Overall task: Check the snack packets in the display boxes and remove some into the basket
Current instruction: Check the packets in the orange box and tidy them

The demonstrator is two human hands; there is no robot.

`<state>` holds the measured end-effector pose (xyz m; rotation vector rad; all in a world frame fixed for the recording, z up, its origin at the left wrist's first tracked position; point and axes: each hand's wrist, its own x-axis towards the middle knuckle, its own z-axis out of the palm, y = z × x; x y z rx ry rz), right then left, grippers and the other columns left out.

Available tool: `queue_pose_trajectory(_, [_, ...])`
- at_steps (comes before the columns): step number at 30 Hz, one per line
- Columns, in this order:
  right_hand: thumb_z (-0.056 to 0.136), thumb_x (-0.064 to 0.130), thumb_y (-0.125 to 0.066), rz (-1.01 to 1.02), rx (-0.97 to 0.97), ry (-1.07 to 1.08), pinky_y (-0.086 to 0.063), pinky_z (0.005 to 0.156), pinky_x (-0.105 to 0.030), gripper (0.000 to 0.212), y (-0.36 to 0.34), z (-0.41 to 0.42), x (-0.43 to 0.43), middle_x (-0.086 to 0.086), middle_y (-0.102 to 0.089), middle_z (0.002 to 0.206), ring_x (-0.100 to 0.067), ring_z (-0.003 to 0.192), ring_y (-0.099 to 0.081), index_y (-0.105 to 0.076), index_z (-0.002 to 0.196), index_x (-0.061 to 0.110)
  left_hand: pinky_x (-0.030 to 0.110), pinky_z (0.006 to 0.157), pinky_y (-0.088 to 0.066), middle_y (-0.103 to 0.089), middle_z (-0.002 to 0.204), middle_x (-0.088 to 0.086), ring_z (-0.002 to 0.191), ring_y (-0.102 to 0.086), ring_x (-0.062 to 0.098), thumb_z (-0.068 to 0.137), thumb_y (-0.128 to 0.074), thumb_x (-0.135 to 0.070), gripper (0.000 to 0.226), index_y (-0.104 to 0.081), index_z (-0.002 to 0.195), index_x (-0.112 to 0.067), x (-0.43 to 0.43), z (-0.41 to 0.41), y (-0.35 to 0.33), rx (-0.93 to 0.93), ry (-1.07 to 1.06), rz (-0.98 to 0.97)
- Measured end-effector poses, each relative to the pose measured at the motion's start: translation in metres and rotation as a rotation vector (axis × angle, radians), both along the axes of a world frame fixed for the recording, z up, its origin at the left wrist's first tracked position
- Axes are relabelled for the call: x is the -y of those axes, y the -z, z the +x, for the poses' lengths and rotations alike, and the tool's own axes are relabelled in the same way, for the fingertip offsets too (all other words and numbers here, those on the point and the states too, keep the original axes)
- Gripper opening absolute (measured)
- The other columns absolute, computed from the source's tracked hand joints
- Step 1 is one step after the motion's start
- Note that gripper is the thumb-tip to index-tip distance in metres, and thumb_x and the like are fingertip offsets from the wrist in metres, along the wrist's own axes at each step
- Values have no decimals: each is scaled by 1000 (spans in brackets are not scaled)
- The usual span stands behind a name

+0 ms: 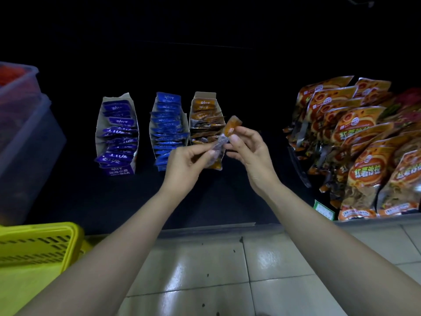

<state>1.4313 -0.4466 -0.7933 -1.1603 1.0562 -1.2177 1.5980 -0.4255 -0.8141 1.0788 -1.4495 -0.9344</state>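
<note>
Bare left hand (182,161) — bare right hand (249,153)

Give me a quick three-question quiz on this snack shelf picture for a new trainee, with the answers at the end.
1. How many display boxes hold blue packets?
2. True or false: the left hand and right hand together hold one orange packet.
3. Where does the yellow basket sit in the view? A) lower left B) upper right C) between the boxes

Key: 1. Two. 2. True. 3. A.
</note>
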Motion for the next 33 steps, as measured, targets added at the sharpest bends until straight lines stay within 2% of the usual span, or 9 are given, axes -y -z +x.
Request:
queue_pose_trajectory(2, [86,28,-71,20,28,-32,-56,90,-38,54,0,4,1,-15,-58,129,-21,108,-66,-46,130,10,22,93,-52,-68,117,-7,107,-64,-1,88,-69,-7,31,-69,118,-16,0,-3,1,150,-21,-90])
queue_pose_trajectory(4, [87,19,-71,-2,-1,-6,-57,89,-42,52,0,6,4,-15,-61,125,-22,106,-67,-46,129,4,18,96,-48,-64,121,-10,111,-59,-4,85,-73,-10,35,-69,119,-13,2,-3,3,289,-53,-137])
queue_pose_trajectory(8, [94,0,-60,-80,-52,111,-56,81,-38,12,5,0,15,-4,-71,96,-18,90,-69,-59,105,4,31,100,-44,-63,124,-5,117,-57,15,86,-71,-30,34,-71,118,-18,6,5,13,520,-142,-134])
queue_pose_trajectory(11, [95,-1,-57,-117,-32,214,-55,81,-31,8,8,-9,22,-2,-69,93,-11,90,-67,-58,101,4,40,98,-39,-67,115,-1,113,-55,24,91,-60,-31,30,-69,117,-17,7,13,22,701,-261,-102])
queue_pose_trajectory(16, [96,-2,-55,-119,-32,163,-55,88,-33,14,14,-10,24,-3,-67,98,-12,97,-66,-58,104,8,45,105,-29,-67,114,1,126,-45,31,87,-68,-17,22,-73,108,-16,5,19,37,953,-221,-118])
queue_pose_trajectory(20, [96,-4,-53,-107,-51,106,-55,86,-33,19,20,-6,22,-1,-67,95,-11,95,-66,-58,100,14,44,106,-27,-59,112,6,124,-38,29,82,-72,-14,16,-75,98,-14,4,21,40,981,-277,-214])
queue_pose_trajectory(24, [96,-6,-52,-116,13,152,-55,79,-26,20,21,-9,25,-3,-65,93,-10,91,-65,-57,95,13,39,103,-24,-55,107,6,119,-38,28,84,-69,-19,24,-71,108,-13,4,24,42,996,-314,-206])
queue_pose_trajectory(30, [96,-7,-50,-109,13,86,-55,77,-24,20,26,-5,27,-2,-65,92,-10,90,-65,-56,95,11,46,104,-27,-56,114,9,124,-36,31,88,-64,-20,22,-72,106,-10,12,20,46,1026,-346,-178])
queue_pose_trajectory(33, [94,-6,-53,-126,-45,60,-54,83,-29,19,32,-7,28,-2,-65,94,-12,93,-64,-57,97,13,47,105,-27,-57,116,10,125,-37,32,89,-64,-18,26,-71,112,-11,14,21,47,1014,-395,-172])
